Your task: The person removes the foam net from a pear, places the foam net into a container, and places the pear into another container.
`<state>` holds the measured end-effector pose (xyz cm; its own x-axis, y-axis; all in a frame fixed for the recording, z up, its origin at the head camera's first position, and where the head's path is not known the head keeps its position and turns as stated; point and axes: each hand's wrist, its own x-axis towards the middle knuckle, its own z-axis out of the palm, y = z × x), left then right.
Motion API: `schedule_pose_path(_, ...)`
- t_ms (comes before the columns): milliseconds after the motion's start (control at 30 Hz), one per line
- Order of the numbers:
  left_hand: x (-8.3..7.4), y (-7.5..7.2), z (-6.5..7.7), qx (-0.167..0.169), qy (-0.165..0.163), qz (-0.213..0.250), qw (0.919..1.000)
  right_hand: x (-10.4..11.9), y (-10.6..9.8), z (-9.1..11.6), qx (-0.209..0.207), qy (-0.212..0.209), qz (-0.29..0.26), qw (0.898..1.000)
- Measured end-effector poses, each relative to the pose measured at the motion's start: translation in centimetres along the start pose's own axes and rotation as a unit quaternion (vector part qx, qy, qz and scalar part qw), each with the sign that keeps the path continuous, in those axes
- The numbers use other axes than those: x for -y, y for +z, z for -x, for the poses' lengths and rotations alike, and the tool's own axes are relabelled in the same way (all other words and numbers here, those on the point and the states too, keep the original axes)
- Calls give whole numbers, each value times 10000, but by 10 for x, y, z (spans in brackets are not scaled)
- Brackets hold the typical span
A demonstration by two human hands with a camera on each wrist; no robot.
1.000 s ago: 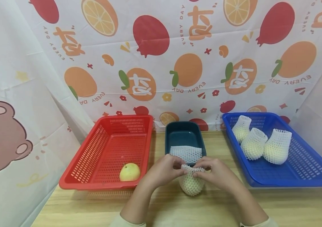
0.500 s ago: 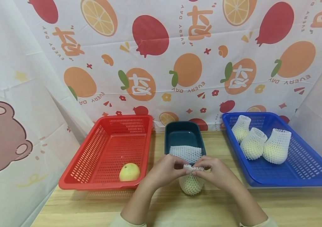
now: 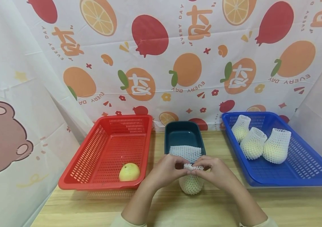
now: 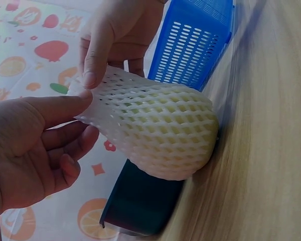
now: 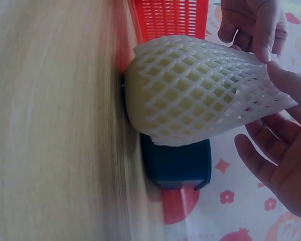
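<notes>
A pale yellow pear [image 5: 134, 98] stands on the table, wrapped in a white foam net [image 4: 150, 123] whose loose upper end gathers above the fruit. My left hand [image 3: 165, 171] pinches the net's top edge between thumb and fingers. On the opposite side of that rim, my right hand [image 3: 217, 173] pinches the edge too, the two thumbs nearly meeting. In the right wrist view the base of the fruit shows bare below the mesh.
A red basket [image 3: 78, 164] at left holds one bare yellow pear [image 3: 129, 172]. Behind the hands, a dark teal box [image 3: 183, 126] contains flat foam nets [image 3: 186, 153]. The blue basket [image 3: 300, 181] at right has three netted fruits [image 3: 275, 148].
Both hands keep their pinch on the net's rim. The left thumb has shifted slightly inward, closer to the right thumb; the baskets and box stay put.
</notes>
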<state>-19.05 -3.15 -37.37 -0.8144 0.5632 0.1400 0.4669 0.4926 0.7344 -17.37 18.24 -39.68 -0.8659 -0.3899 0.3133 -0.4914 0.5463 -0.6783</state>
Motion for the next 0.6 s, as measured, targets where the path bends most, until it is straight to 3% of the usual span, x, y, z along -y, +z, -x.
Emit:
schedule_pose_path(267, -1, -1, 0, -73, 32, -132, 9999, -2, -1, 0, 105, 198, -14, 9997)
schedule_pose_path(600, 0, -2, 0, -118, -13, 88, 9999, -9, 1, -1, 295, 272, -51, 9992)
